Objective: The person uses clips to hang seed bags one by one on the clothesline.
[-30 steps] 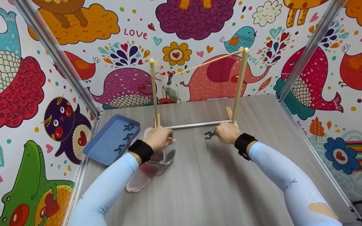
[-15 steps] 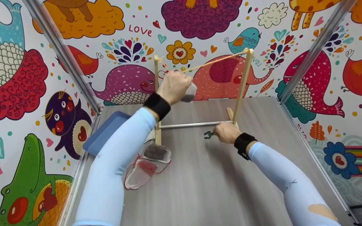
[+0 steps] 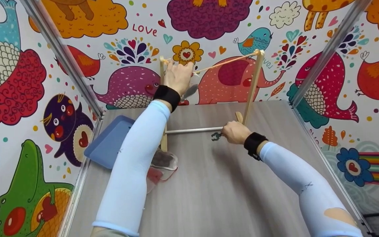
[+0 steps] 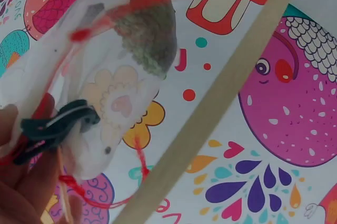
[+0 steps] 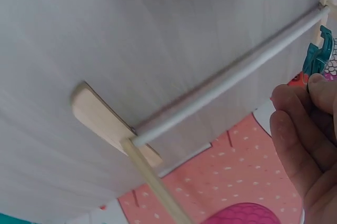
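Observation:
Up at the left part of the orange line (image 3: pixel 225 64), my left hand (image 3: pixel 178 77) pinches a white mesh drawstring bag (image 4: pixel 150 40) with red cord and greenish contents. A dark green clothespin (image 4: pixel 58 126) grips fabric right at the left fingertips; overlapping mesh hides how many bags hang there. In the head view, a bag's grey end (image 3: pixel 190 91) shows below the hand. My right hand (image 3: pixel 235 132) is low beside the right post, pinching another dark green clothespin (image 5: pixel 318 53) by its end, jaws pointing away from the fingers.
The line runs between two wooden posts (image 3: pixel 252 89), joined low down by a white rod (image 3: pixel 194 130). A blue tray (image 3: pixel 105 144) stands at the left, partly behind the left arm. More mesh bags (image 3: pixel 164 160) lie on the table beside that sleeve. Patterned walls enclose the table.
My left hand has lifted a mesh bag from the table to the line, beside the bag hanging there. The right hand stays low with its clothespin, shifting only slightly.

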The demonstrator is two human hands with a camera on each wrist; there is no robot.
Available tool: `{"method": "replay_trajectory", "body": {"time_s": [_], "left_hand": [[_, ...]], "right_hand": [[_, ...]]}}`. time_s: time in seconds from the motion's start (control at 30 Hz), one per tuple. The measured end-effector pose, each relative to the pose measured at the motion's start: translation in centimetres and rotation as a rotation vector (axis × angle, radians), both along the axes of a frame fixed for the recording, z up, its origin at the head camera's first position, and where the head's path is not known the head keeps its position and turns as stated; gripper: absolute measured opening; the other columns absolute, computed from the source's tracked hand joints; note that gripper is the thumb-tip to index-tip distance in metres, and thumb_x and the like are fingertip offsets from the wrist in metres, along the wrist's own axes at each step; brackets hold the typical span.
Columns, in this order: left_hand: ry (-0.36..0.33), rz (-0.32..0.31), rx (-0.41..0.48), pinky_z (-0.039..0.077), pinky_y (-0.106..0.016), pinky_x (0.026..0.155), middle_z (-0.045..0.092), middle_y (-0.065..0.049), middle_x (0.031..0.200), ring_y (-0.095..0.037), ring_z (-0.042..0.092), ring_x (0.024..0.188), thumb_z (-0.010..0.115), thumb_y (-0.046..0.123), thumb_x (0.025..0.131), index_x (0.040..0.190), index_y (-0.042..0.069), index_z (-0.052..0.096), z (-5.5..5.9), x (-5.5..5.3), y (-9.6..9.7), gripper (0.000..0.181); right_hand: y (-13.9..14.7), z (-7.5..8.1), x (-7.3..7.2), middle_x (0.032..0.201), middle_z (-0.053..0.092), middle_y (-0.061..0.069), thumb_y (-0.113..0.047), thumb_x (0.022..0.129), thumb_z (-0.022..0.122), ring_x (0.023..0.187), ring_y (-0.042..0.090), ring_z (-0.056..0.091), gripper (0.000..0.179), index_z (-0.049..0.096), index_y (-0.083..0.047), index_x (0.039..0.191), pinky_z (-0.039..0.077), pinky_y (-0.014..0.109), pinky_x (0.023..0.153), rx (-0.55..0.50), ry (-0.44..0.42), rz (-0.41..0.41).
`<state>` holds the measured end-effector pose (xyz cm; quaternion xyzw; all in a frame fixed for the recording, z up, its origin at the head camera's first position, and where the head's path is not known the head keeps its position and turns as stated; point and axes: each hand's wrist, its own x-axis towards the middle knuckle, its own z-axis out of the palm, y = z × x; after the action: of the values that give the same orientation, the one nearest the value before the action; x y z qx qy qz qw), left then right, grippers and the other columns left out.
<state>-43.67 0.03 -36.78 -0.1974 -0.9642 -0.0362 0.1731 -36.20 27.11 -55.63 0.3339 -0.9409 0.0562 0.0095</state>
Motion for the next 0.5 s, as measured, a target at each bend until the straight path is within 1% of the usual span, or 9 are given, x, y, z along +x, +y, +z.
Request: {"method": "replay_trajectory", "body": {"time_s": [0.03,0.1,0.17,0.2,0.27,0.37,0.43,0.5], "left_hand": [[0.008,-0.003,-0.001,0.044,-0.055,0.130,0.085,-0.016,0.107,-0.038,0.082,0.105,0.067,0.009,0.110,0.128,0.008,0.070,0.0,0.0,-0.1,0.018],[0.016,-0.007,-0.011,0.050,-0.053,0.123,0.085,-0.017,0.107,-0.039,0.082,0.104,0.067,0.010,0.109,0.128,0.007,0.071,-0.1,0.0,-0.2,0.019],[0.018,-0.003,-0.025,0.054,-0.052,0.116,0.085,-0.017,0.108,-0.040,0.082,0.105,0.067,0.010,0.109,0.129,0.007,0.073,-0.1,0.1,-0.3,0.021],[0.017,0.000,-0.033,0.055,-0.052,0.114,0.085,-0.016,0.109,-0.040,0.081,0.106,0.067,0.010,0.109,0.129,0.007,0.074,-0.2,0.1,-0.3,0.021],[0.013,0.007,-0.052,0.055,-0.052,0.114,0.086,-0.016,0.110,-0.041,0.081,0.108,0.067,0.012,0.109,0.129,0.008,0.076,-0.2,0.2,-0.3,0.022],[0.009,0.012,-0.076,0.055,-0.052,0.114,0.086,-0.015,0.111,-0.040,0.082,0.109,0.068,0.015,0.109,0.128,0.009,0.078,-0.3,0.3,-0.2,0.023],[0.009,0.013,-0.093,0.054,-0.053,0.114,0.087,-0.015,0.111,-0.039,0.082,0.109,0.069,0.016,0.109,0.126,0.009,0.079,-0.4,0.4,-0.2,0.021],[0.011,0.017,-0.101,0.054,-0.053,0.113,0.087,-0.014,0.109,-0.038,0.082,0.107,0.069,0.015,0.108,0.123,0.009,0.080,-0.4,0.4,-0.1,0.020]], "right_hand": [[-0.2,0.5,-0.1,0.077,0.078,0.008,-0.006,0.101,0.076,0.063,0.018,0.062,0.012,0.081,-0.002,0.092,0.060,0.045,0.064,0.018,0.008,-0.007],[-0.9,1.9,-0.5,0.074,0.074,0.007,-0.008,0.102,0.075,0.063,0.019,0.057,0.012,0.081,-0.004,0.093,0.054,0.042,0.062,0.055,0.026,-0.027],[-1.6,3.6,-0.9,0.071,0.068,0.005,-0.007,0.102,0.073,0.062,0.019,0.053,0.013,0.080,-0.004,0.092,0.050,0.038,0.061,0.081,0.058,-0.027],[-2.1,4.6,-1.1,0.069,0.065,0.006,-0.007,0.103,0.071,0.061,0.019,0.051,0.015,0.079,-0.004,0.090,0.049,0.038,0.061,0.087,0.077,-0.029],[-2.9,7.0,-1.5,0.066,0.060,0.007,-0.005,0.102,0.068,0.059,0.020,0.048,0.019,0.075,-0.003,0.085,0.049,0.037,0.057,0.085,0.136,-0.023],[-4.1,11.1,-2.0,0.067,0.060,0.010,-0.004,0.101,0.067,0.056,0.021,0.047,0.019,0.072,-0.002,0.082,0.053,0.040,0.055,0.077,0.251,-0.019],[-4.9,13.9,-2.2,0.071,0.064,0.012,-0.006,0.102,0.068,0.056,0.023,0.050,0.016,0.072,-0.002,0.086,0.056,0.041,0.055,0.085,0.323,-0.039],[-5.8,16.5,-2.3,0.077,0.069,0.014,-0.008,0.103,0.068,0.058,0.027,0.056,0.014,0.075,-0.001,0.093,0.060,0.043,0.058,0.104,0.381,-0.058]]}}
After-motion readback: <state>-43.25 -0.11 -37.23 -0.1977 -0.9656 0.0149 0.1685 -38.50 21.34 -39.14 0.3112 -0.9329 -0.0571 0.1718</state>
